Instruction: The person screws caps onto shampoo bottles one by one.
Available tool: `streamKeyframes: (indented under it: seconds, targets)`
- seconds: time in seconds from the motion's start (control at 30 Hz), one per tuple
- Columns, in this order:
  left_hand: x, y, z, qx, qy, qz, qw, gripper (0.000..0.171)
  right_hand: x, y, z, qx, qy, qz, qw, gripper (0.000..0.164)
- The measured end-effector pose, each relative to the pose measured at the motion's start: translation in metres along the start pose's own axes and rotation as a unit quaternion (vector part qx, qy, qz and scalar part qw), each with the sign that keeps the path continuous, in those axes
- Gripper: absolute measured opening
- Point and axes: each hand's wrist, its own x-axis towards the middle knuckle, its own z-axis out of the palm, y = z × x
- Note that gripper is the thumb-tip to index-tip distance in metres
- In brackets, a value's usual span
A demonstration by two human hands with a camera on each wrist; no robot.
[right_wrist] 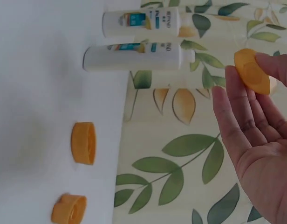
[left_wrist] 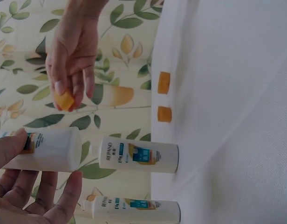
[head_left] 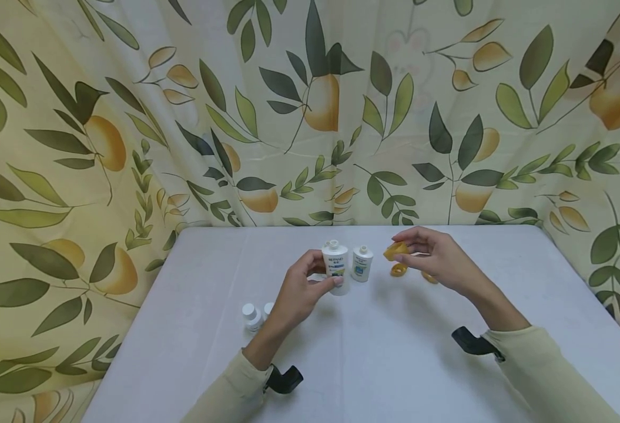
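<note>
My left hand [head_left: 300,289] grips a white bottle [head_left: 335,261] with an uncapped neck, holding it upright above the table; in the left wrist view its label is partly hidden by the thumb. Between thumb and fingertips of my right hand [head_left: 436,257] is a yellow-orange cap [right_wrist: 252,71], raised to the right of the bottle. Two similar white bottles stand on the table, one [head_left: 362,264] just right of the held bottle and another [left_wrist: 136,211] largely hidden behind it in the head view. Two more orange caps, one [right_wrist: 83,143] nearer the bottles and one [right_wrist: 69,209] farther off, lie below my right hand.
Small white capped bottles [head_left: 252,316] stand at the left by my left forearm, one partly covered by it. A white cloth covers the table [head_left: 384,364]. Along its far edge hangs a curtain [head_left: 310,147] printed with leaves and fruit.
</note>
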Motion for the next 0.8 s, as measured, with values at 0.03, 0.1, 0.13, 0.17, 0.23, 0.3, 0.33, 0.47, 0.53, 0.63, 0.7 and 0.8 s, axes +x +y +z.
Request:
streamKeyframes:
  seconds: [0.03,0.1,0.13,0.17,0.23,0.3,0.33,0.47,0.53,0.63,0.7,0.8]
  targets:
    - [0.0,0.0,0.0,-0.001,0.0,0.0,1.0,0.041,0.0,-0.001,0.0,0.0,0.0,0.0,1.0,0.038]
    - [-0.001,-0.001,0.0,-0.003,0.002,0.002,1.0,0.041,0.0,-0.004,0.001,0.001,-0.002,-0.001,1.0,0.037]
    - [-0.001,-0.001,0.0,-0.003,0.002,0.002,1.0,0.041,0.0,-0.005,0.001,0.0,-0.003,-0.002,1.0,0.037]
    - [-0.001,-0.001,0.0,-0.005,0.003,0.003,1.0,0.041,0.0,-0.007,0.001,-0.003,-0.003,-0.006,1.0,0.036]
    - [-0.001,-0.001,0.0,-0.009,0.006,0.005,0.9999,0.042,0.0,-0.011,0.0,-0.006,-0.005,-0.015,1.0,0.035]
    - [-0.001,-0.001,0.0,-0.014,0.008,0.006,0.9999,0.042,0.0,-0.015,0.0,-0.001,-0.008,-0.025,1.0,0.035]
    - [-0.001,-0.001,0.001,-0.016,0.008,0.006,0.9998,0.042,-0.001,-0.017,0.0,0.001,-0.009,-0.03,0.999,0.035]
    - [-0.002,-0.002,0.003,-0.02,0.008,0.008,0.9997,0.041,-0.002,-0.027,0.001,0.023,-0.022,-0.052,0.998,0.036]
    - [-0.002,-0.003,0.004,-0.022,0.006,0.012,0.9997,0.041,-0.001,-0.032,0.002,0.019,-0.025,-0.062,0.998,0.035]
    - [-0.001,-0.005,0.006,-0.022,0.003,0.016,0.9996,0.042,0.001,-0.041,0.003,0.005,-0.028,-0.077,0.997,0.036]
    - [-0.001,-0.005,0.007,-0.022,0.002,0.021,0.9995,0.041,0.002,-0.046,0.003,-0.005,-0.028,-0.092,0.995,0.037]
    - [-0.002,-0.004,0.008,-0.021,0.003,0.029,0.9993,0.041,0.004,-0.053,0.004,-0.009,-0.034,-0.109,0.993,0.039]
